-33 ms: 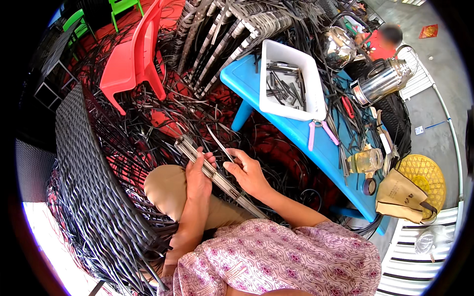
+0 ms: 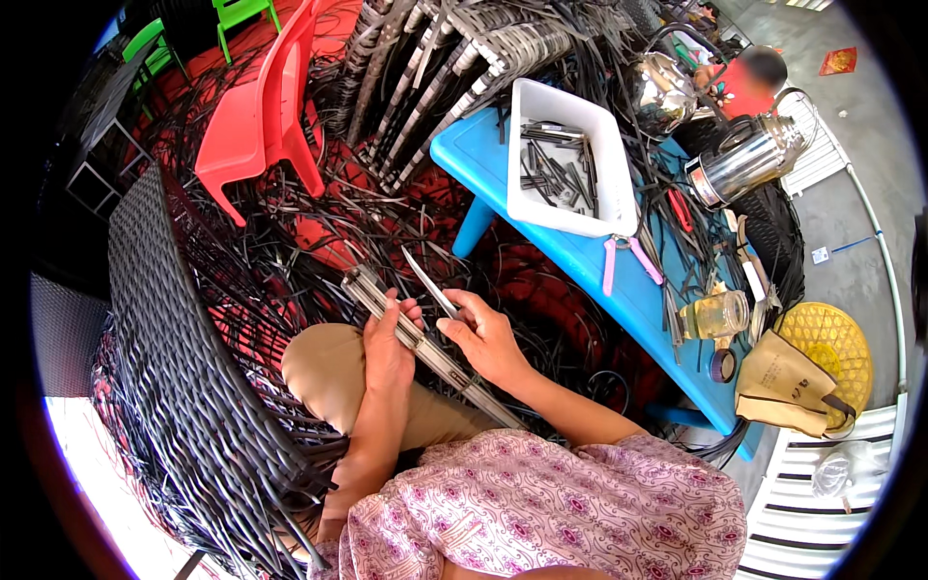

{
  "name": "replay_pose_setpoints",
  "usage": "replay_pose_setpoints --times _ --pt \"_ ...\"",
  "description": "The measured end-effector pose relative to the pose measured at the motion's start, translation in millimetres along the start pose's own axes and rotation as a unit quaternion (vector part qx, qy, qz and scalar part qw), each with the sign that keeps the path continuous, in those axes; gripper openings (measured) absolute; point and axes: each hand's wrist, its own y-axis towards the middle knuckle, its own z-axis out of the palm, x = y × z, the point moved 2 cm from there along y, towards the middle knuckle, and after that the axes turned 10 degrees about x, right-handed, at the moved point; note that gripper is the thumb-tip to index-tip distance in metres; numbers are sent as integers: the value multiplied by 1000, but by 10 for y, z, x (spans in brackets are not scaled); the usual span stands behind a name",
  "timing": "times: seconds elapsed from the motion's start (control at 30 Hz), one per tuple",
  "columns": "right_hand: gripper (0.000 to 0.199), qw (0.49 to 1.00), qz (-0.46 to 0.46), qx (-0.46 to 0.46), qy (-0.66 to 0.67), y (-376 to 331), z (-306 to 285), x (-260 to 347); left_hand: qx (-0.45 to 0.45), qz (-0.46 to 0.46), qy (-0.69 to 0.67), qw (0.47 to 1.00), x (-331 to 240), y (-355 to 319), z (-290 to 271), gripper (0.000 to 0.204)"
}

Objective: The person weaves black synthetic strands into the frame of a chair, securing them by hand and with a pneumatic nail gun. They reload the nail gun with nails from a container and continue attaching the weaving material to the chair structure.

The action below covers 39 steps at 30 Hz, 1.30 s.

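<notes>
Two hands meet over the lap, both busy on one long grey bar. It runs on a slant from upper left, above the knee, down to lower right toward the patterned sleeve. Left hand is wrapped around the bar near its upper half, fingers curled over the top, thumb side tucked under — a firm closed grip. Right hand sits just beside it on the far side of the bar, fingers pinched shut on a thin pointed blade whose tip angles up and to the left, away from the wrist. Blade and bar cross close to the left fingertips; whether they touch, cannot tell from here.

Left of the lap stands a dark woven wicker panel, curving around the knee. Loose black strands lie heaped over the red floor beyond the hands. Up and to the right, a blue table carries a white tray of dark strips, pink-handled pliers at its near edge, a glass jar further along. A red plastic chair stands well apart at the top left.
</notes>
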Motion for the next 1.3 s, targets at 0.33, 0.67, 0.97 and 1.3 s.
replay_pose_setpoints --times 0.33,0.67,0.97,1.3 --pt "48 952 -171 -252 14 -107 -780 510 12 3 -17 1000 -5 2 -21 23" --pt "52 874 -121 -467 -55 -214 -2618 21 13 13 -18 1000 6 8 -47 25" --pt "59 888 24 -455 -65 -120 -3084 -489 21 13 -25 999 10 22 -103 27" --pt "62 871 15 -488 -56 -102 -3017 -443 22 13 -36 999 -12 21 -82 25"
